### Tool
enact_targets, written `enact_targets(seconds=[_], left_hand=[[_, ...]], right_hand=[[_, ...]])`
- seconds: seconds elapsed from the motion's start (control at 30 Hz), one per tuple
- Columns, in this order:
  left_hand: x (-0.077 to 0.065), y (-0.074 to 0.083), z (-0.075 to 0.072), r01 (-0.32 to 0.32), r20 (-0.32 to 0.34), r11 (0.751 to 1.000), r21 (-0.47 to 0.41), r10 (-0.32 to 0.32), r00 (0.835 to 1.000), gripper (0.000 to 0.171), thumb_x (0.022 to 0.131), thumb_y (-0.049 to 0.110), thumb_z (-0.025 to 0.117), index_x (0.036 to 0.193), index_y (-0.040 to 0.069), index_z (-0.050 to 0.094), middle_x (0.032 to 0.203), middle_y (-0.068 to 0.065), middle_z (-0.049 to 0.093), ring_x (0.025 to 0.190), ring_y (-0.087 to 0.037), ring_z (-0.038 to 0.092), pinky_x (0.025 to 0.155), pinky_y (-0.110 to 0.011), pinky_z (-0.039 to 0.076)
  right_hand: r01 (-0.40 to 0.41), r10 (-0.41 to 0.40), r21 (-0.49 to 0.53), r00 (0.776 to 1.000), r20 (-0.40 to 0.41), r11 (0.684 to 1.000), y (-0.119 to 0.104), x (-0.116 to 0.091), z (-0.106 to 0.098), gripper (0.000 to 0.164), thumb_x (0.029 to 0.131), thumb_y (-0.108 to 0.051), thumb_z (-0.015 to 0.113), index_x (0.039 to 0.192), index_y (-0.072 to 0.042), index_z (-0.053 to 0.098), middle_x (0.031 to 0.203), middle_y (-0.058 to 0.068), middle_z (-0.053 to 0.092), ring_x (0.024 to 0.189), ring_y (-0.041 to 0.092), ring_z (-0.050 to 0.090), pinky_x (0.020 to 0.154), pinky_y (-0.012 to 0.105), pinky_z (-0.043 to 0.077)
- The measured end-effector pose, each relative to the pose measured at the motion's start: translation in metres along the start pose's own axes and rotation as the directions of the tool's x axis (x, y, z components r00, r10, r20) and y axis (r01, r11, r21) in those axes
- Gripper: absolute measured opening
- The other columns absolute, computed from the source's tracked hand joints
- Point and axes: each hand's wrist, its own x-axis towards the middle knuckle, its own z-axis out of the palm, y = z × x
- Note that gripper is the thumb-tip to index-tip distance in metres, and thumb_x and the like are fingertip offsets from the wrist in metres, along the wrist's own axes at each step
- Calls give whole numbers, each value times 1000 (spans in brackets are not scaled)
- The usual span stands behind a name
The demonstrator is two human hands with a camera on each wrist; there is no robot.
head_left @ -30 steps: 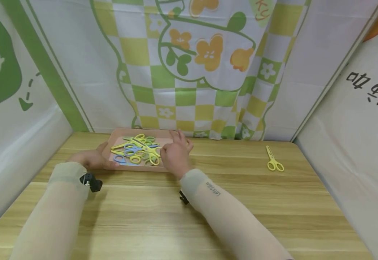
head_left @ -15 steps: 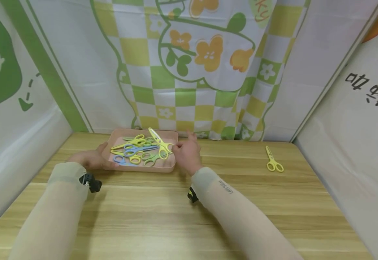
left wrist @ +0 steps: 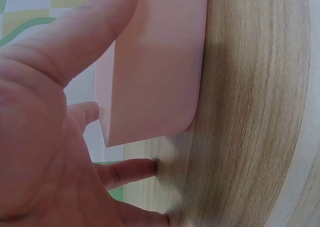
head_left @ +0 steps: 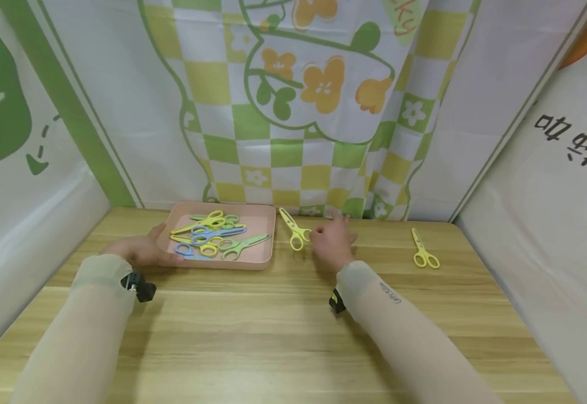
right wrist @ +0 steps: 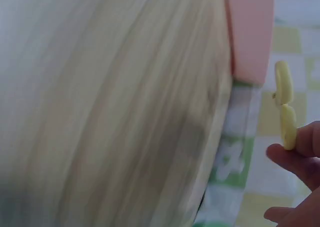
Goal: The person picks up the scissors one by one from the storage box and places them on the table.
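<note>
In the head view, my right hand pinches yellow scissors by one handle loop between thumb and finger. These scissors hang over the table just right of the pink tray, blades pointing up and left. The right wrist view shows their yellow handle edge-on at my fingertips. Against the tray's front left corner rests my left hand, its thumb along the wall and its fingers spread, some touching the table. Inside the tray lies a loose heap of several yellow, blue and green scissors, partly overlapping.
Another pair of yellow scissors lies alone on the right part of the wooden table. A checked, flowered curtain hangs along the table's back edge, and printed cloth walls stand at both sides.
My right hand has lifted the yellow scissors out of the tray and carried them right, past its rim. My left hand has stayed at the tray's corner.
</note>
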Motion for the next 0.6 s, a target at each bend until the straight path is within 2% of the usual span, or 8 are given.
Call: enact_targets(seconds=[0.13, 0.3, 0.47, 0.57, 0.6], left_hand=[[-6, 4, 2, -4, -6, 1000, 15, 4, 1000, 142, 73, 67, 77, 154, 5, -22, 154, -39, -14, 137, -62, -7, 106, -73, 1], [-11, 9, 1, -8, -11, 1000, 23, 9, 1000, 137, 77, 63, 76, 154, 6, -22, 155, -38, -13, 137, -62, -6, 106, -74, 3], [-8, 5, 0, -21, -8, 1000, 2, 21, 1000, 139, 74, 64, 78, 156, 10, -20, 157, -34, -15, 139, -60, -5, 106, -73, 4], [-8, 6, 1, -9, -5, 1000, 18, 9, 1000, 141, 73, 66, 78, 155, 8, -21, 157, -35, -15, 139, -60, -6, 107, -73, 3], [-8, 7, 1, -2, -3, 1000, 25, 2, 1000, 140, 74, 65, 77, 155, 7, -21, 156, -36, -14, 138, -60, -6, 107, -73, 3]], right_hand=[[-13, 11, -136, 1000, -15, 991, 28, -1, -12, 30, 96, -23, 55, 80, -10, 77, 157, 23, 31, 142, 57, 5, 97, 84, 7], [-59, 50, -297, 998, -38, 953, 54, -1, -28, 31, 94, -29, 56, 77, -12, 75, 151, 24, 41, 142, 54, 13, 101, 78, 13], [-91, 125, -456, 991, 44, 885, 77, 2, -47, 29, 89, -32, 58, 69, -12, 64, 132, 25, 58, 138, 54, 25, 102, 77, 13], [-96, 169, -504, 980, 102, 859, 86, 3, -57, 24, 87, -28, 56, 70, -13, 63, 129, 23, 61, 140, 55, 20, 102, 79, 6], [-97, 184, -515, 975, 120, 852, 88, 2, -60, 22, 87, -27, 56, 71, -13, 64, 132, 25, 59, 141, 56, 16, 102, 79, 3]])
